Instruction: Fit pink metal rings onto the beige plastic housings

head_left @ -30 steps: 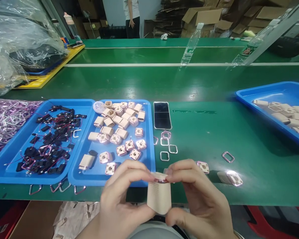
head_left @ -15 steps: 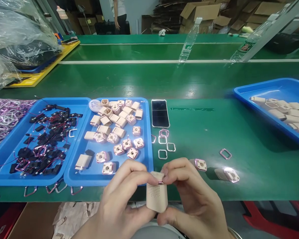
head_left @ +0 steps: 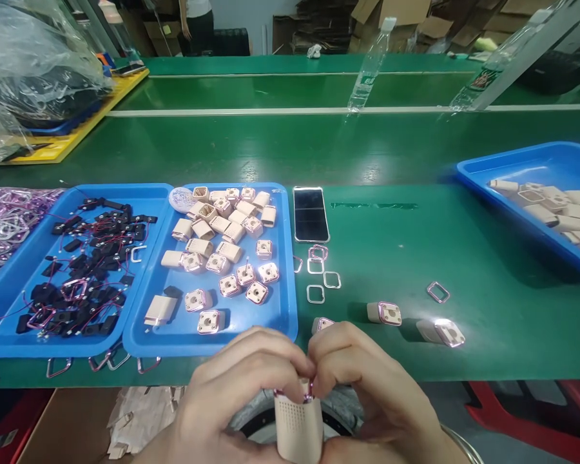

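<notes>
Both my hands hold one beige perforated plastic housing [head_left: 297, 428] low in the frame, below the table's front edge. My left hand [head_left: 227, 399] and my right hand [head_left: 372, 396] press their fingertips together on a pink metallic ring [head_left: 294, 391] at the housing's top. Just beyond my hands sits a blue tray [head_left: 280, 316] of several beige housings, some fitted with rings. Two ringed housings [head_left: 385, 313] [head_left: 442, 332] lie on the green table to the right, a third [head_left: 321, 323] behind my right fingers. Loose rings [head_left: 319, 274] lie beside a phone.
A second blue tray [head_left: 29, 283] on the left holds black parts with red wires. A pile of pink rings [head_left: 2, 222] lies far left. A phone [head_left: 310, 214] lies face up. Another blue tray [head_left: 512, 171] of housings sits at the right. A person stands far back.
My hands have dropped lower and closer to me with the housing. My fingers have closed more tightly over the ring at its top. The view has tilted slightly.
</notes>
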Demonstrator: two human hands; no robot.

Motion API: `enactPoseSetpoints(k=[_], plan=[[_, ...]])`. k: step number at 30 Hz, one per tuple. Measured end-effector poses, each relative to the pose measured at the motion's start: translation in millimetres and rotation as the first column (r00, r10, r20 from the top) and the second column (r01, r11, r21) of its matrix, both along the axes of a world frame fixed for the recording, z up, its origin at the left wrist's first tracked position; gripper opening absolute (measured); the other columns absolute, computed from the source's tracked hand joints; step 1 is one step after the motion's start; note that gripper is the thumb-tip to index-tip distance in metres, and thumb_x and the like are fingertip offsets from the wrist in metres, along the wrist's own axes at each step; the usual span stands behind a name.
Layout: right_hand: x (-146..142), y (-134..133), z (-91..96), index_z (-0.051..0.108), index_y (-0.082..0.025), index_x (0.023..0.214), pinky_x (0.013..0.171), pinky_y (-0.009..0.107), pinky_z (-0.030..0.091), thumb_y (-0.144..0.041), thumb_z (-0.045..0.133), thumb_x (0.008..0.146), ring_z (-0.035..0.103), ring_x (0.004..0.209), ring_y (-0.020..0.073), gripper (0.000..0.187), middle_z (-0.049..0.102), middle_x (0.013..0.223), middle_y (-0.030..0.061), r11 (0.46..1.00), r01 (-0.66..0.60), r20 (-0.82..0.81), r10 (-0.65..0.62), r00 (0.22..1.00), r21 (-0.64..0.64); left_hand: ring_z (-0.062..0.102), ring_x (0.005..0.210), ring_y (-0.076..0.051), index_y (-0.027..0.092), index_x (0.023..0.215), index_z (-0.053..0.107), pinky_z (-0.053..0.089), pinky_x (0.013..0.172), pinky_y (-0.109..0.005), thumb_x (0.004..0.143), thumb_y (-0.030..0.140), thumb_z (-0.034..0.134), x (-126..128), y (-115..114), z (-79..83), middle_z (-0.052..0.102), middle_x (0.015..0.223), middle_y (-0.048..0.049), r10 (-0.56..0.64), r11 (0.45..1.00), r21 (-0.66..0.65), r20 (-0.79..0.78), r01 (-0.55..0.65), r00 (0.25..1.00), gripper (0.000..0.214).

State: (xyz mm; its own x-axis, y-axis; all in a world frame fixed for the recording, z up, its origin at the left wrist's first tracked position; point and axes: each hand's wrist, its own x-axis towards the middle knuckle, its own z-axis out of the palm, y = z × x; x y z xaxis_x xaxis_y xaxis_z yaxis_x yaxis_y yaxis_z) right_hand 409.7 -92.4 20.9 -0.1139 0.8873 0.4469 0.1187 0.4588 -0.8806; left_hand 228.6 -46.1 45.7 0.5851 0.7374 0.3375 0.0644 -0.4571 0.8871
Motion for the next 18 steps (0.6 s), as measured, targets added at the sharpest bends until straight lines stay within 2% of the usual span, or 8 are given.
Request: enactPoseSetpoints(k=[3, 5, 7, 9, 12, 14, 16, 18], plan=[[2, 2, 1.6, 0.06, -0.019, 0.097, 0.068, 0.024, 0.053, -0.035, 0.078, 0.09, 0.062, 0.075, 0.0168, 0.025, 0.059, 0.087, 0.0038, 0.999, -0.024, 0.015, 0.024, 1.0, 0.037, 0.068, 0.081, -0.013, 0.02, 0.095, 0.06, 0.057, 0.07, -0.02, 0.073, 0.002, 0.076, 1, -3, -2.4, 0.065, 0.09, -0.001, 0.006, 1.0, -0.023, 0.046, -0.005, 0.999, 0.032], [3, 3, 4.7, 0.062, -0.018, 0.099, 0.071, 0.024, 0.054, -0.039, 0.076, 0.091, 0.063, 0.078, 0.017, 0.027, 0.061, 0.089, 0.0047, 0.999, -0.031, 0.021, 0.031, 0.999, -0.024, 0.068, 0.08, -0.013, 0.02, 0.08, 0.061, 0.058, 0.071, -0.019, 0.071, 0.001, 0.077, 0, -6, -5.2, 0.062, 0.089, -0.0008, 0.038, 0.999, -0.029, 0.045, -0.037, 0.998, 0.027], [5, 4, 8.1, 0.064, -0.018, 0.102, 0.073, 0.024, 0.055, -0.045, 0.074, 0.092, 0.064, 0.08, 0.0171, 0.031, 0.062, 0.09, 0.0056, 0.998, -0.04, 0.022, 0.041, 0.999, -0.049, 0.067, 0.081, -0.012, 0.018, 0.062, 0.054, 0.058, 0.072, -0.018, 0.067, 0.0, 0.079, 0, -8, -9.5, 0.058, 0.089, -0.0008, 0.092, 0.995, -0.043, 0.064, -0.09, 0.994, 0.031], [7, 5, 11.0, 0.064, -0.017, 0.101, 0.07, 0.024, 0.054, -0.047, 0.073, 0.091, 0.064, 0.079, 0.0169, 0.033, 0.062, 0.089, 0.0057, 0.998, -0.057, 0.029, 0.058, 0.998, -0.033, 0.067, 0.083, -0.012, 0.017, 0.056, 0.05, 0.058, 0.073, -0.017, 0.067, 0.0, 0.08, 2, -12, -14.9, 0.059, 0.091, -0.001, 0.133, 0.991, -0.042, 0.093, -0.13, 0.987, 0.036], [8, 5, 14.5, 0.061, -0.019, 0.096, 0.067, 0.025, 0.054, -0.04, 0.077, 0.091, 0.062, 0.075, 0.0169, 0.027, 0.061, 0.086, 0.0043, 0.997, -0.058, 0.065, 0.06, 0.996, -0.042, 0.068, 0.086, -0.015, 0.02, 0.08, 0.062, 0.06, 0.078, -0.022, 0.072, 0.001, 0.077, 6, -18, -21.0, 0.065, 0.091, -0.0017, 0.171, 0.985, -0.015, 0.145, -0.171, 0.975, 0.025], [8, 3, 16.7, 0.057, -0.019, 0.095, 0.069, 0.026, 0.053, -0.029, 0.08, 0.089, 0.061, 0.074, 0.0166, 0.025, 0.059, 0.084, 0.0029, 0.997, -0.06, 0.109, 0.066, 0.992, -0.056, 0.068, 0.086, -0.016, 0.019, 0.094, 0.064, 0.06, 0.078, -0.024, 0.075, 0.002, 0.076, 9, -23, -21.5, 0.068, 0.091, -0.0026, 0.213, 0.977, -0.01, 0.157, -0.214, 0.964, 0.029], [7, 1, 18.9, 0.054, -0.02, 0.094, 0.069, 0.026, 0.051, -0.022, 0.08, 0.087, 0.059, 0.073, 0.0159, 0.027, 0.056, 0.083, 0.0015, 0.996, -0.058, 0.146, 0.068, 0.987, -0.068, 0.068, 0.085, -0.016, 0.019, 0.096, 0.064, 0.06, 0.077, -0.023, 0.076, 0.004, 0.076, 11, -26, -19.2, 0.068, 0.092, -0.0028, 0.235, 0.971, -0.002, 0.156, -0.237, 0.96, 0.028], [6, 0, 21.1, 0.053, -0.02, 0.094, 0.069, 0.026, 0.05, -0.022, 0.077, 0.09, 0.059, 0.074, 0.016, 0.024, 0.056, 0.084, 0.0013, 0.995, -0.045, 0.164, 0.059, 0.985, -0.086, 0.068, 0.086, -0.015, 0.019, 0.095, 0.063, 0.059, 0.079, -0.021, 0.078, 0.005, 0.076, 9, -27, -15.3, 0.066, 0.093, -0.0024, 0.225, 0.974, -0.001, 0.132, -0.227, 0.965, 0.025]])
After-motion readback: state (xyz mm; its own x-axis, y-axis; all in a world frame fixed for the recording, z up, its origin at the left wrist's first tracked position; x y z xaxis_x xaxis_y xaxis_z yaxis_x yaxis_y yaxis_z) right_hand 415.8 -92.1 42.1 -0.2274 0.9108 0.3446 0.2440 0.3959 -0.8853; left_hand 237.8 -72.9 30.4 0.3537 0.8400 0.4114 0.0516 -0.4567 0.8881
